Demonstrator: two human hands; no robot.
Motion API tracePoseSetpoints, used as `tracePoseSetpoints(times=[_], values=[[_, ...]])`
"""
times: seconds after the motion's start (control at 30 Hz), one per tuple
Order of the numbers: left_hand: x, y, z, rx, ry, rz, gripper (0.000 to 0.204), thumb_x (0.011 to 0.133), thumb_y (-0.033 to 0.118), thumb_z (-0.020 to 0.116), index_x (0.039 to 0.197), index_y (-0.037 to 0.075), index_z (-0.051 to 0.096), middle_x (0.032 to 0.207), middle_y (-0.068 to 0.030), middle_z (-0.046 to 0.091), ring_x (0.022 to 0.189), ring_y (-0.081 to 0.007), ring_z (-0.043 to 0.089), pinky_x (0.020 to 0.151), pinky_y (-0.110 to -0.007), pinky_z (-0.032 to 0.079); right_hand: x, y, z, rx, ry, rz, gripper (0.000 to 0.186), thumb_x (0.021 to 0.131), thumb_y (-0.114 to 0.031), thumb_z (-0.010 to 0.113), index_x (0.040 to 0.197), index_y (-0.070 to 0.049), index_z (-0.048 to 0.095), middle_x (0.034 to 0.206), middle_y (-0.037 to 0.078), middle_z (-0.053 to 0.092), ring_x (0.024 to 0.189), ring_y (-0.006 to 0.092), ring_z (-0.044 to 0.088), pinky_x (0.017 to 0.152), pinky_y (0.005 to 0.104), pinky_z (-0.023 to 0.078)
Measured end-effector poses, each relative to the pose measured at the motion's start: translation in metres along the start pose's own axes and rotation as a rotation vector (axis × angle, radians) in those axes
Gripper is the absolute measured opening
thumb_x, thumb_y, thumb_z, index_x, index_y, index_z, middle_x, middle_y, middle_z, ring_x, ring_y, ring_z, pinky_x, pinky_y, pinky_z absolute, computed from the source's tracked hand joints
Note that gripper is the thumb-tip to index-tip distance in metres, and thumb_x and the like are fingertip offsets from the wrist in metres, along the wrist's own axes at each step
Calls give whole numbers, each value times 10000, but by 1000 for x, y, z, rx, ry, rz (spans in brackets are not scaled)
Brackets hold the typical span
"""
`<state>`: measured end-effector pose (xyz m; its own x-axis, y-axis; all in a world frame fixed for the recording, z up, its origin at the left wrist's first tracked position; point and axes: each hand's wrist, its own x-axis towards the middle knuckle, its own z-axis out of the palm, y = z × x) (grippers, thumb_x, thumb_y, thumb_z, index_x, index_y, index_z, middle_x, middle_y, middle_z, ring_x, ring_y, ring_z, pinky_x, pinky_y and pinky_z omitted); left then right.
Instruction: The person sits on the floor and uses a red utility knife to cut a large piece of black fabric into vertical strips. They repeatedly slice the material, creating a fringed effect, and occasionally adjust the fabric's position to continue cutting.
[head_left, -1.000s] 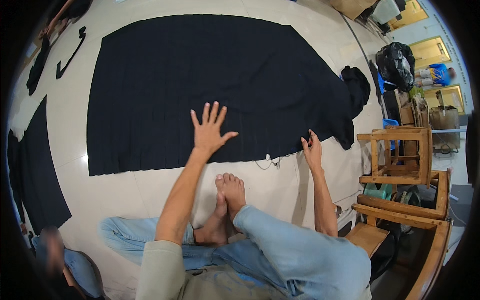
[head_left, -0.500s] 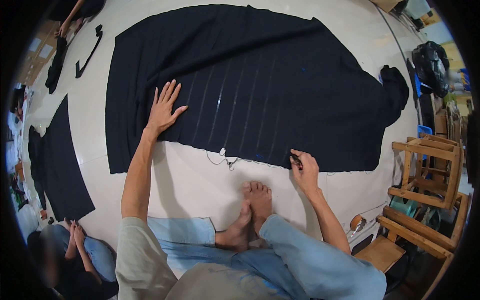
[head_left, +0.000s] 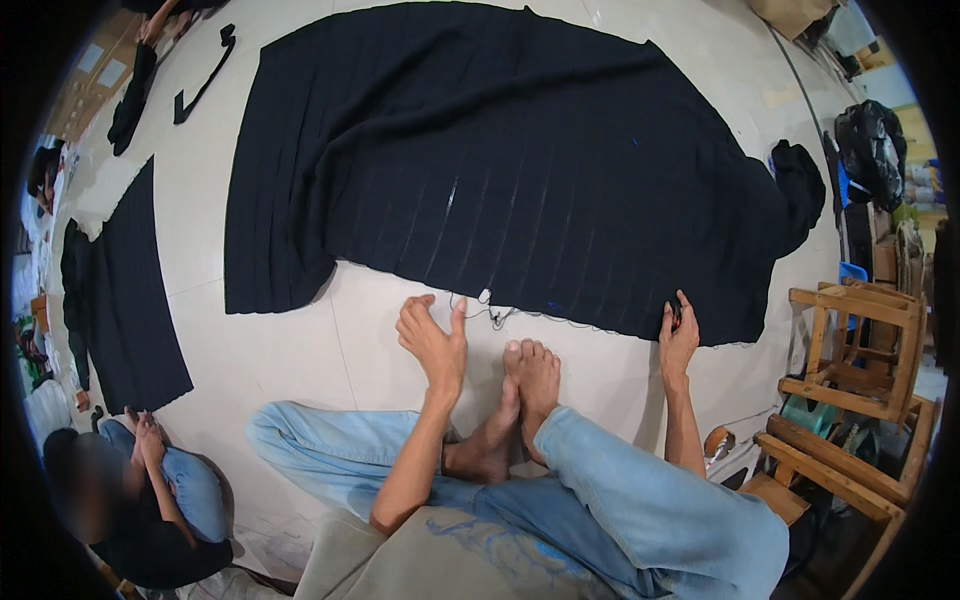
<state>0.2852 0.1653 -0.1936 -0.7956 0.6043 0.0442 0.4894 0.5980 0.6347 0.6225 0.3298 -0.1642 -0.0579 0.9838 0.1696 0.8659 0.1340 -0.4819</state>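
A large black cloth (head_left: pixel 620 220) lies on the floor before me, with several thin pale parallel lines across its middle and a raised fold over its left half. My left hand (head_left: pixel 435 345) is open above the floor just short of the cloth's near edge, thumb apart from the fingers, holding nothing. Close to it, loose dark threads (head_left: pixel 496 318) hang from the frayed near edge. At the right part of that edge, my right hand (head_left: pixel 679 345) is closed round a small dark and red tool (head_left: pixel 676 319), mostly hidden by the fingers; its kind is not clear.
My bare feet (head_left: pixel 520 400) rest close to the cloth's near edge. Wooden stools (head_left: pixel 855 345) and a black plastic bag (head_left: pixel 870 150) stand at right. Leftward lie another black cloth piece (head_left: pixel 130 300) and a black strip (head_left: pixel 205 80). A person (head_left: pixel 150 500) sits at lower left.
My left hand has lifted off the cloth and come back to the right. My right hand has moved right along the near edge. The cloth's near left part now lies bunched differently.
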Motion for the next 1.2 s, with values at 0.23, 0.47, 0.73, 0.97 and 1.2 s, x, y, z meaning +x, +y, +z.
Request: tracePoseSetpoints(times=[0.23, 0.47, 0.73, 0.97, 1.2], values=[[0, -2, 17, 83, 36, -20, 441, 870, 399, 754, 1082, 51, 586, 1089, -89, 557, 1071, -304, 490, 909, -453, 347, -4, -54, 20, 218, -95, 73, 364, 962, -373, 678, 945, -10, 659, 721, 126, 662, 654, 227, 633, 627, 387, 513], [11, -2, 10, 13, -51, -104, 177, 906, 249, 723, 896, 88, 650, 1008, -69, 594, 1035, -282, 519, 873, -444, 352, -38, -184, 58, 426, -472, -1, 338, 929, -328, 708, 892, -4, 622, 768, 165, 667, 676, 260, 604, 656, 431, 507], [6, -11, 6, -648, -139, -281, 234, 968, 251, 681, 923, 37, 596, 914, -100, 669, 794, -224, 629, 695, -352, 480, -55, -209, 112, 597, -671, -122, 303, 909, -266, 712, 1085, -24, 667, 1009, 191, 738, 938, 308, 723, 810, 408, 559], [31, 35, -11, -1286, -241, -959, 260, 970, 267, 703, 945, 38, 583, 837, -83, 679, 678, -113, 612, 567, -228, 446, -57, -207, 132, 806, -682, 104, 315, 933, -250, 694, 1137, -9, 682, 1013, 144, 739, 927, 209, 688, 822, 360, 549], [28, 12, 18, -1147, -91, -886, 244, 969, 256, 706, 904, 40, 614, 639, -7, 564, 480, -64, 448, 424, -204, 313, -63, -197, 113, 911, -675, 178, 311, 979, -272, 652, 1143, -8, 675, 926, 93, 724, 721, 107, 611, 606, 266, 497]])
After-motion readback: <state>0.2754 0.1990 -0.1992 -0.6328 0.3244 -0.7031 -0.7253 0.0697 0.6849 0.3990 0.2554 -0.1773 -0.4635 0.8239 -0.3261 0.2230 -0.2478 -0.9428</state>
